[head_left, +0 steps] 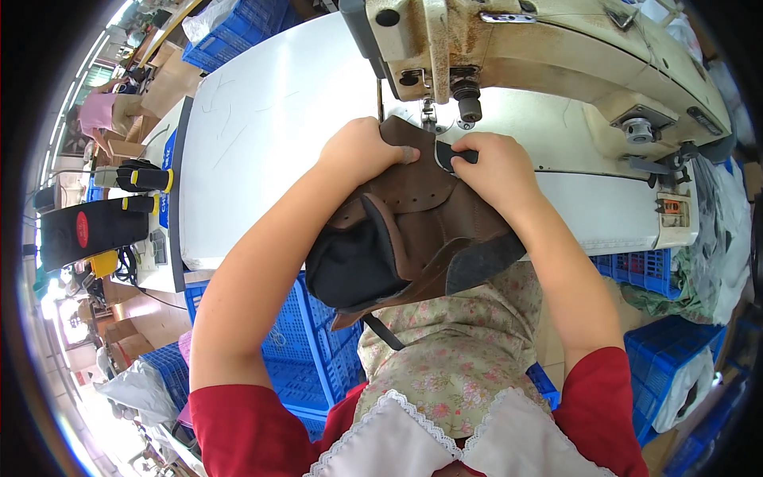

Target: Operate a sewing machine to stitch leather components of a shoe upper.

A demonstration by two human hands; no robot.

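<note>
A brown leather shoe upper (pixel 429 226) with a black lining lies across the front edge of the sewing table and hangs toward my lap. Its far end reaches under the presser foot (pixel 429 114) of a sewing machine (pixel 548 48). With fingers curled and thumb pressed on the leather, my left hand (pixel 362 153) grips the upper just left of the foot. To the right of the foot, my right hand (pixel 497 165) pinches a small black strip (pixel 453 157) at the upper's edge. Whether the strip is sewn on, I cannot tell.
The white tabletop (pixel 262 103) stretches to the left. Beneath it stand blue plastic crates (pixel 298 350), with another blue crate (pixel 671 366) at lower right. A second machine (pixel 95 230) is at far left, near a person in pink (pixel 97 111). Plastic bags (pixel 723 230) hang at right.
</note>
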